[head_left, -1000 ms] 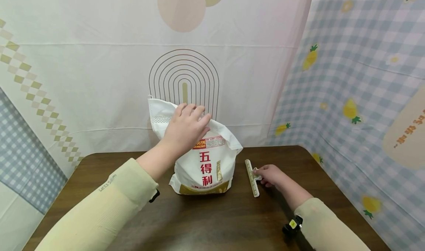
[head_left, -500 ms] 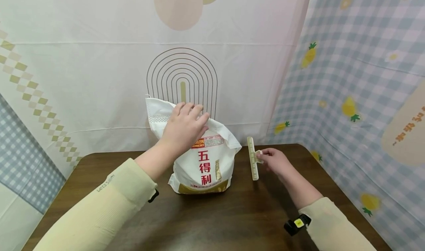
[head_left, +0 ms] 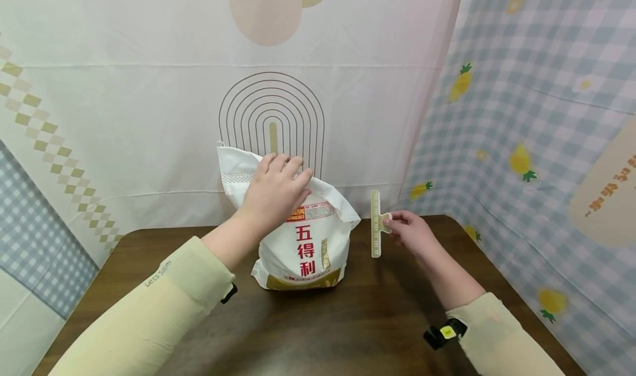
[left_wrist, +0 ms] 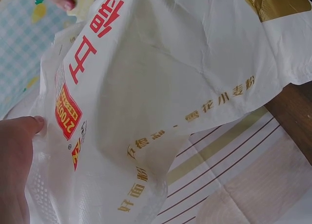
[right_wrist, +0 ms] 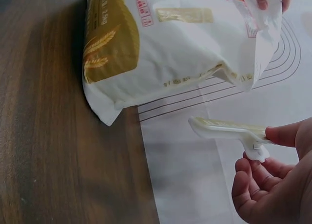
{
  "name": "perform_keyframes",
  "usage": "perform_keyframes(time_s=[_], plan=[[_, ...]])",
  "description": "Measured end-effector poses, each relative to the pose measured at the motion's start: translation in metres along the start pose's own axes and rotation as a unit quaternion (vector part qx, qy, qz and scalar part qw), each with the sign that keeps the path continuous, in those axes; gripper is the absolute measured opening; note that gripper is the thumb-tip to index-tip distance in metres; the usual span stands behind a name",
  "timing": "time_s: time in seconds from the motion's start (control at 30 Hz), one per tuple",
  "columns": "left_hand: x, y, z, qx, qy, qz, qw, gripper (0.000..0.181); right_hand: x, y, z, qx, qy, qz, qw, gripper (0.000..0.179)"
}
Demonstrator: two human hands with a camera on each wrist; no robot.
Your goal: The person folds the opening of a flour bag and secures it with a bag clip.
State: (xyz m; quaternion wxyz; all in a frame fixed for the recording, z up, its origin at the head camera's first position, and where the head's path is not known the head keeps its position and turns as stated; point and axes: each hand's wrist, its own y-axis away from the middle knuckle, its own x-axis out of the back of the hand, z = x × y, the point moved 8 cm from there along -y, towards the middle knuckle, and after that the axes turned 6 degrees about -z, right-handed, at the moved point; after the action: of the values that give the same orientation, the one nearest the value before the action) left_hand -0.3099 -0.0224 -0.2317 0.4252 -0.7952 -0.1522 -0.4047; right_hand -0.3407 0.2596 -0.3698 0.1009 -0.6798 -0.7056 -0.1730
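Observation:
A white flour bag (head_left: 285,254) with red lettering and a gold base stands upright, its top folded down on the right. My left hand (head_left: 278,191) grips the bag's top edge, thumb on the front face in the left wrist view and fingers over the far side. To the right of the bag, my right hand (head_left: 412,232) pinches a long bag clip (head_left: 375,229) by its handle. The clip, pale yellow and white, stands upright in the head view, apart from the bag. In the right wrist view, the thumb is on one side of the clip (right_wrist: 222,129) and the fingertips are under its handle tab.
The dark wooden table (head_left: 318,332) extends in front of the bag. A white printed cloth (head_left: 149,116) hangs close behind it, and a blue checked cloth (head_left: 497,144) hangs along the right side.
My right hand has lifted the clip off the table, raising it and turning it more upright beside the bag. My left hand keeps its grip on the bag's top.

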Motion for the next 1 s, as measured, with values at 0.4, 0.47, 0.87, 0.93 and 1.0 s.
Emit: perform_keyframes(time_s=[0.4, 0.47, 0.87, 0.93, 1.0], plan=[[0.002, 0.001, 0.000, 0.003, 0.000, 0.006, 1.0000, 0.035, 0.003, 0.008, -0.028, 0.079, -0.013, 0.026, 0.9965, 0.040], [0.002, 0.001, 0.000, 0.004, 0.000, 0.008, 1.0000, 0.035, 0.004, 0.009, -0.030, 0.083, -0.016, 0.029, 0.9960, 0.040], [0.002, 0.000, 0.000, 0.008, 0.005, 0.007, 0.9999, 0.033, 0.014, 0.016, -0.045, 0.134, -0.020, 0.069, 0.9883, 0.038], [0.002, 0.000, 0.000, 0.009, 0.005, 0.006, 0.9999, 0.034, 0.016, 0.018, -0.047, 0.148, -0.021, 0.079, 0.9856, 0.037], [0.002, 0.000, 0.001, 0.010, 0.005, 0.005, 0.9999, 0.034, 0.016, 0.019, -0.049, 0.157, -0.027, 0.090, 0.9831, 0.035]])
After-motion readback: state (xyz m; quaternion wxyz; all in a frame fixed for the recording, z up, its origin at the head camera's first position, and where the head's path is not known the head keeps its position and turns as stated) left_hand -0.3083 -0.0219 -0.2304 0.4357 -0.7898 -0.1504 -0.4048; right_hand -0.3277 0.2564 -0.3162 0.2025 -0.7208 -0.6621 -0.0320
